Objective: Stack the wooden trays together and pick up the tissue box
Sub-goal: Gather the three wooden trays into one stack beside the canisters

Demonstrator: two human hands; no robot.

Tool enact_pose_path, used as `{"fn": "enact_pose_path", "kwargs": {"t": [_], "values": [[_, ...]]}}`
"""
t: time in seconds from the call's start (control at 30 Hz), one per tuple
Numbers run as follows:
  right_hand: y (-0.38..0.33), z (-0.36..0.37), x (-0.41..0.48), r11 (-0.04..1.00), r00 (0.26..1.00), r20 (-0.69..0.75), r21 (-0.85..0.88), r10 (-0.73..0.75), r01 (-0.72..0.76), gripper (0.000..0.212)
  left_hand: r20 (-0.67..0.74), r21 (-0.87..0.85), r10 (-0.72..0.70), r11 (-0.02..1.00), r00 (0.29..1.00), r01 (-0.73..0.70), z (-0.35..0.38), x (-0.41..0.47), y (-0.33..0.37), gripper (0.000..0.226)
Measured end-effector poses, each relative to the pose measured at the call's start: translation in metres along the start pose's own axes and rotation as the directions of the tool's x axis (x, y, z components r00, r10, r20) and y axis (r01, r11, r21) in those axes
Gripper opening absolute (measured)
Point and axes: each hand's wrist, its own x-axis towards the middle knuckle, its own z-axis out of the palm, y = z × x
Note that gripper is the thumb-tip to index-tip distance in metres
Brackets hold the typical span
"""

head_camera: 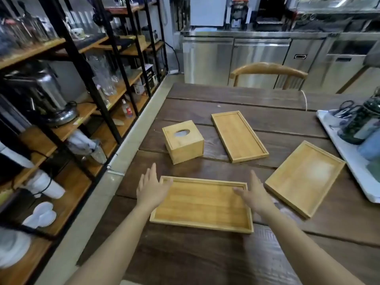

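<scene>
Reaching with spread, empty fingers, left hand and right hand flank the near bamboo tray; beyond the fingertips, two trays lie unstacked and the tissue box unlifted.

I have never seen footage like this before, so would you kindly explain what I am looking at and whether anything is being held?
There is no machine here. A camera worn on a person's head looks forward and down, so the two bare arms entering from below are that person's own. The left hand and right hand are open at either end of the nearest wooden tray, fingers over its rim, not yet gripping; nothing is lifted. On the dark wooden table lie two more trays, a narrow tray farther back and a tilted tray to the right, all separate. The wooden tissue box stands left of the narrow one.
</scene>
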Motion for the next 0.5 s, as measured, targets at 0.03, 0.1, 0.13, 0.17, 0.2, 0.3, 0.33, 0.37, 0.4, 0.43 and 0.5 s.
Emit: {"fn": "enact_pose_path", "kwargs": {"t": [0.03,0.1,0.13,0.17,0.2,0.3,0.33,0.37,0.4,0.43,0.5], "values": [[0.006,0.004,0.001,0.995,0.999,0.031,0.094,0.026,-0.029,0.091,0.079,-0.056,-0.092,0.994,0.993,0.096,0.003,-0.002,-0.003,0.084],[0.009,0.01,-0.003,0.947,0.988,0.124,0.293,0.097,-0.13,0.085,0.226,-0.189,-0.196,0.952,0.954,0.24,0.014,-0.003,-0.013,0.092],[0.015,0.015,0.001,0.937,0.985,0.139,0.318,0.104,-0.144,0.081,0.293,-0.269,-0.213,0.917,0.932,0.294,0.02,-0.004,-0.018,0.095],[0.013,0.016,-0.003,0.921,0.981,0.153,0.353,0.116,-0.164,0.078,0.332,-0.305,-0.229,0.892,0.915,0.334,0.026,-0.006,-0.021,0.097],[0.012,0.017,-0.004,0.907,0.981,0.145,0.381,0.131,-0.178,0.077,0.34,-0.329,-0.237,0.877,0.91,0.351,0.031,-0.008,-0.021,0.096],[0.016,0.021,0.002,0.84,0.969,0.143,0.485,0.2,-0.245,0.082,0.261,-0.465,-0.277,0.803,0.925,0.372,0.033,-0.008,-0.019,0.083],[0.017,0.02,0.002,0.821,0.967,0.148,0.512,0.205,-0.253,0.085,0.252,-0.515,-0.306,0.761,0.918,0.395,0.03,-0.007,-0.017,0.076],[0.018,0.018,0.002,0.812,0.966,0.139,0.524,0.217,-0.258,0.087,0.262,-0.558,-0.334,0.713,0.905,0.425,0.027,-0.006,-0.016,0.068],[0.019,0.016,0.002,0.794,0.965,0.135,0.549,0.225,-0.262,0.088,0.274,-0.587,-0.352,0.676,0.895,0.445,0.023,-0.004,-0.015,0.06],[0.019,0.013,0.003,0.78,0.965,0.136,0.569,0.222,-0.26,0.088,0.281,-0.597,-0.373,0.654,0.884,0.465,0.019,-0.004,-0.015,0.052],[0.018,0.008,0.004,0.757,0.966,0.14,0.601,0.216,-0.256,0.086,0.272,-0.58,-0.408,0.653,0.872,0.487,0.01,-0.007,-0.013,0.04]]}}
